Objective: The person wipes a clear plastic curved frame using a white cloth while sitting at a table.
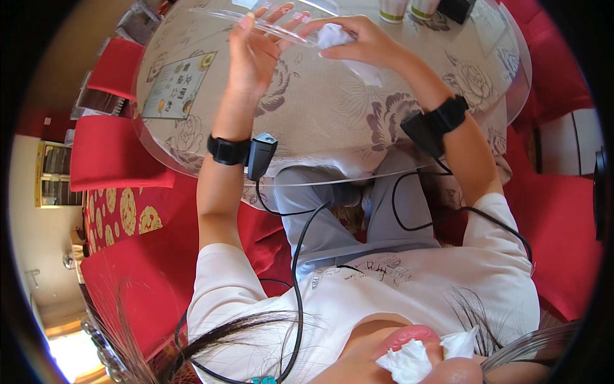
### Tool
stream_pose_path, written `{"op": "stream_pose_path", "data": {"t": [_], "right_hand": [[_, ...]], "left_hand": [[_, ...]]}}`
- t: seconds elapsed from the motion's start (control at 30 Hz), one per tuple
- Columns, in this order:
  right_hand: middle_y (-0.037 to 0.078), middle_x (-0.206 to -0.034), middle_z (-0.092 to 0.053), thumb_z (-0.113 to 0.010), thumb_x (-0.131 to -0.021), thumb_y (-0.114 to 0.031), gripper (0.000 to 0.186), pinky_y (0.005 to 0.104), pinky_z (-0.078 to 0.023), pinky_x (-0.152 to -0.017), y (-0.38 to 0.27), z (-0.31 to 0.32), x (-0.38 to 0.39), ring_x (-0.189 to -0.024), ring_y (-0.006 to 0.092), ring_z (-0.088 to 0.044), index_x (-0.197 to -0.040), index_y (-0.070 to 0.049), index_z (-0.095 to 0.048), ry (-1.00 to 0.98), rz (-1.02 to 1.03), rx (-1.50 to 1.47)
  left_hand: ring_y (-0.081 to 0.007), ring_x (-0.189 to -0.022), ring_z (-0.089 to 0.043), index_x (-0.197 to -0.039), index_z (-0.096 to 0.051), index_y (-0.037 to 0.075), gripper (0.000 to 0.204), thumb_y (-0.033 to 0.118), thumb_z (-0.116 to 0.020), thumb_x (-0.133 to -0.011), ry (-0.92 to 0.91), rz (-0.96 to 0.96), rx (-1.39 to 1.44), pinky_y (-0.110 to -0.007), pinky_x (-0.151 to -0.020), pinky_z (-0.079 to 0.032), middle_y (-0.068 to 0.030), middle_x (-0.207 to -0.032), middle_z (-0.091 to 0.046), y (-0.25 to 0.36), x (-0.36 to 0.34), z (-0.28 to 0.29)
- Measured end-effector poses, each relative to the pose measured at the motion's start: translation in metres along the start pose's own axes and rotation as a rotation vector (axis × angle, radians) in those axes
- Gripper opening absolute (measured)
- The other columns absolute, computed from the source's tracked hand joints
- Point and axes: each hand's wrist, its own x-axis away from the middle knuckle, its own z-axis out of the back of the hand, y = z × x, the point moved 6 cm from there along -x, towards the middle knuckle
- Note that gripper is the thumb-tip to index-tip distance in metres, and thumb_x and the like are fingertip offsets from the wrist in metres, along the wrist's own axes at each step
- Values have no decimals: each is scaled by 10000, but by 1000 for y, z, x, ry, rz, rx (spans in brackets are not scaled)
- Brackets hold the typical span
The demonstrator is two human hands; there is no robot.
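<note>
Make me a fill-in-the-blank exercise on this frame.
1. The tissue in the right hand is coloured ____.
2. The card lies to the ____ of the left hand, which holds clear plastic.
3. The chairs are coloured ____.
4. At the top edge stand ____ cups.

Missing words: white; left; red; two.

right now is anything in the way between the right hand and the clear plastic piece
Yes, a white tissue: pinched in the right hand, it sits between that palm and the right end of the clear plastic piece. Nothing visible separates the left hand from the piece.
</note>
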Motion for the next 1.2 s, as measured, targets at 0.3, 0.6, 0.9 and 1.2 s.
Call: {"op": "stream_pose_path", "data": {"t": [0.3,0.6,0.9,1.2], "right_hand": [[-24,-810,-582,-663,-725,-117,501,195,-403,-625,-20,-10,-1,-687,38,-481,-1204,-118,-518,73,173,-64],[52,-845,-626,-665,-711,-147,535,247,-461,-668,-16,-6,-2,-711,115,-579,-1217,-120,-496,67,178,-25],[19,-1002,-589,-667,-732,-124,554,226,-423,-747,-8,-9,-1,-828,74,-515,-1249,-123,-468,-72,-78,-44],[81,-908,-618,-668,-707,-136,435,260,-451,-707,-8,-7,-3,-796,133,-581,-1116,-49,-549,-10,28,-77]], "left_hand": [[-317,-1168,-397,-1290,-297,39,798,584,-499,-743,-70,-57,-47,-465,-927,-358,-149,-1289,-387,6,3,-4],[-385,-1041,-502,-1179,-303,-19,665,462,-527,-778,-46,-99,17,-466,-853,-457,-252,-1185,-422,10,-3,-2],[-398,-1105,-451,-1163,-272,-81,775,582,-402,-784,36,-7,-114,-472,-926,-405,-317,-1227,-361,7,0,1],[-362,-1074,-474,-1163,-304,-16,614,389,-556,-777,13,-15,76,-454,-886,-435,-212,-1187,-404,3,-3,12]]}}
